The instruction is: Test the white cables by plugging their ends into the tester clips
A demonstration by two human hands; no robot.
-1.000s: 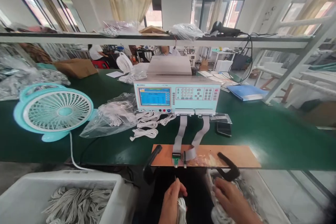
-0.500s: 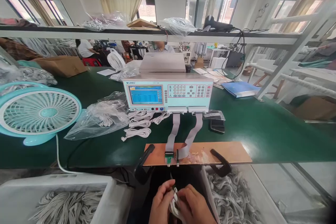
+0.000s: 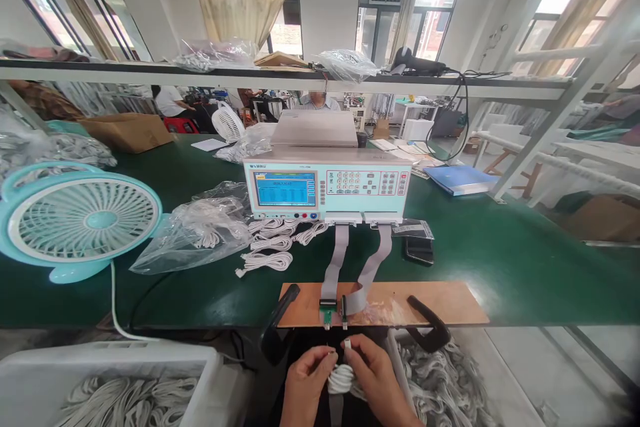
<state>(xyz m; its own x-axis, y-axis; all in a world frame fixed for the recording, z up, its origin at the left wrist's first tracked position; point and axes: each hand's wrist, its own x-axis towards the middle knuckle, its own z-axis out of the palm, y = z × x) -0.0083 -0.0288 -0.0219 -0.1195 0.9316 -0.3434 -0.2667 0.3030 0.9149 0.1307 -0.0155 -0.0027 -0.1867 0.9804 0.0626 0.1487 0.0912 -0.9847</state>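
Cable coil: white cable coil [image 3: 341, 379], low in front of the table edge, between the two hands, below the small connectors
Left hand: left hand [image 3: 306, 377] narrow, thumb and fingertips pinching one cable end
Right hand: right hand [image 3: 379, 377] narrow, pinching the white plug [image 3: 348, 344] upright, palm side by the coil
Board: orange-brown board [image 3: 450, 300] at table edge, black clamps [image 3: 280, 320] [image 3: 433, 330] toward both ends, green circuit board [image 3: 328, 315] on it
Tester: light-blue tester [image 3: 367, 205] behind board on green table [image 3: 525, 267], screen lit, two grey ribbon cables [image 3: 336, 267] [image 3: 376, 263] running toward board
Table left: spare white coils [image 3: 270, 260], clear bag [image 3: 170, 250], blue fan [image 3: 103, 219]
Table right: black phone [image 3: 419, 251], blue folder [image 3: 463, 179]
Below: white bins [image 3: 213, 363] [image 3: 493, 367] of cables, either side of hands
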